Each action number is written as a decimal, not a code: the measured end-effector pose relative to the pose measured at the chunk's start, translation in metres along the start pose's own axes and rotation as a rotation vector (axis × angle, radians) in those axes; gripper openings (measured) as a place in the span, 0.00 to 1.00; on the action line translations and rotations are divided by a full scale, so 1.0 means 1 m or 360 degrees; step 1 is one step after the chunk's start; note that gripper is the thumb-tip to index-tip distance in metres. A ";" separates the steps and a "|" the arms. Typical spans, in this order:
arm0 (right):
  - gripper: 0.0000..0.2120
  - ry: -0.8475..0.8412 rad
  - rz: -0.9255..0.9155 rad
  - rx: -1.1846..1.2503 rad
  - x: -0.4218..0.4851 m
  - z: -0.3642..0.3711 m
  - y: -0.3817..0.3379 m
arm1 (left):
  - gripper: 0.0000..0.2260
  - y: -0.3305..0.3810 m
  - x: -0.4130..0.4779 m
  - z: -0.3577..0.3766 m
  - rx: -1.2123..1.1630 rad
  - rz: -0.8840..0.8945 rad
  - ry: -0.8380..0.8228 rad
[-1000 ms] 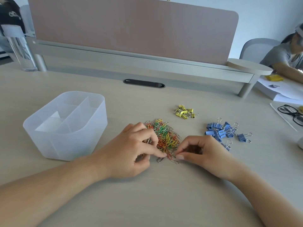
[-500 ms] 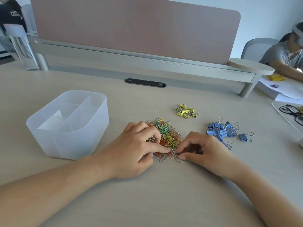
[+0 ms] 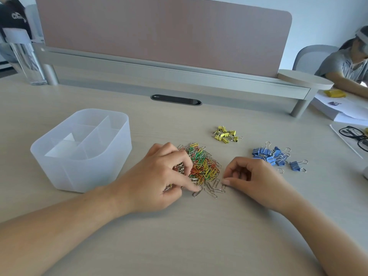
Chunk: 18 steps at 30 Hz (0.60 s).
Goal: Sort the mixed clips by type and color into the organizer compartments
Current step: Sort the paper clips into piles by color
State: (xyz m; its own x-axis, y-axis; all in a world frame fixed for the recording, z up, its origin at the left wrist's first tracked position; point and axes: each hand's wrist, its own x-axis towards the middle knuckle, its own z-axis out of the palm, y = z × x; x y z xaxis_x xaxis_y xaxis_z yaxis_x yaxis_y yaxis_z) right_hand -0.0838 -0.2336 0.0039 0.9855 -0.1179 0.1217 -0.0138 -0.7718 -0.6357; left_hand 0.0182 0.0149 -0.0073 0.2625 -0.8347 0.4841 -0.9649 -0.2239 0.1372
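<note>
The multicoloured wire paperclip heap (image 3: 203, 166) lies mid-table, right of the translucent plastic organizer (image 3: 79, 168). The left hand (image 3: 159, 180) and right hand (image 3: 253, 178) curl at its near edge; I cannot tell whether either grasps clips. The far-left white lettering (image 3: 19, 16) is too blurred to read.

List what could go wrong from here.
The paper clips lie in one tangled pile; pulling one may drag other colours along. The right hand sits close to the blue binder clips and might nudge them into the pile. The left hand works beside the organizer; a sweep could bump it.
</note>
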 end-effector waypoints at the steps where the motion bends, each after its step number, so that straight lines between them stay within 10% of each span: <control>1: 0.05 -0.0041 -0.0019 0.0015 -0.001 0.001 -0.001 | 0.18 0.000 0.000 0.000 -0.0014 0.0015 -0.0021; 18: 0.13 -0.0340 -0.0135 0.0023 -0.005 -0.007 -0.006 | 0.21 0.008 0.000 0.005 0.0086 -0.0061 -0.0277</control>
State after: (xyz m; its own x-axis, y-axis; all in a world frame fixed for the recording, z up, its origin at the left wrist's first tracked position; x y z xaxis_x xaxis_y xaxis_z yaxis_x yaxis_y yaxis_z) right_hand -0.0899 -0.2324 0.0126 0.9965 0.0830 0.0119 0.0713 -0.7643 -0.6409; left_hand 0.0108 0.0110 -0.0103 0.2988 -0.8984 0.3220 -0.9543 -0.2802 0.1038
